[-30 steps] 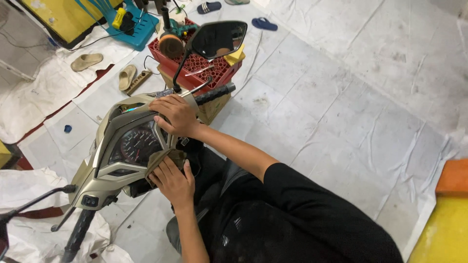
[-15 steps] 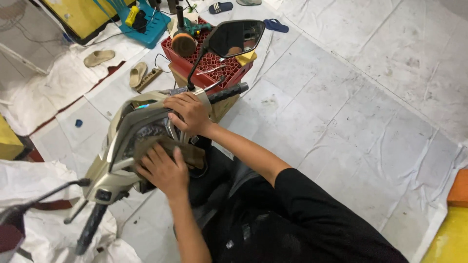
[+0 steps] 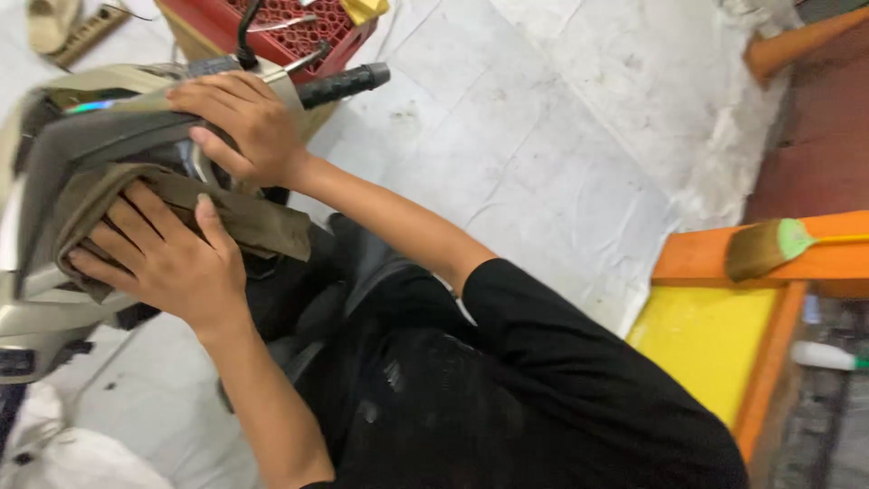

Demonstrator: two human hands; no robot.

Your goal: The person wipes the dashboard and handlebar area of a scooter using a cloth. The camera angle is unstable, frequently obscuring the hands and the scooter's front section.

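A beige scooter front cowl [image 3: 54, 308] fills the left side. My left hand [image 3: 163, 263] lies flat on an olive-brown cloth [image 3: 249, 222], fingers spread, pressing it against the dash panel, which it hides. My right hand [image 3: 244, 118] reaches over the cowl's upper edge, fingers curled on the grey trim, just left of the black handlebar grip [image 3: 344, 83]. Both bare forearms run back to my black shirt at the lower right.
A red plastic crate [image 3: 299, 32] with metal tools stands behind the handlebar. Sandals [image 3: 54, 27] lie at the top left. An orange and yellow frame [image 3: 724, 263] at the right carries a brush [image 3: 769, 246] with a green collar. White floor tiles [image 3: 543, 145] lie between.
The view has swung and closed in on the cowl. My left hand has slid the cloth left across the dash. My right hand keeps its hold on the upper edge.
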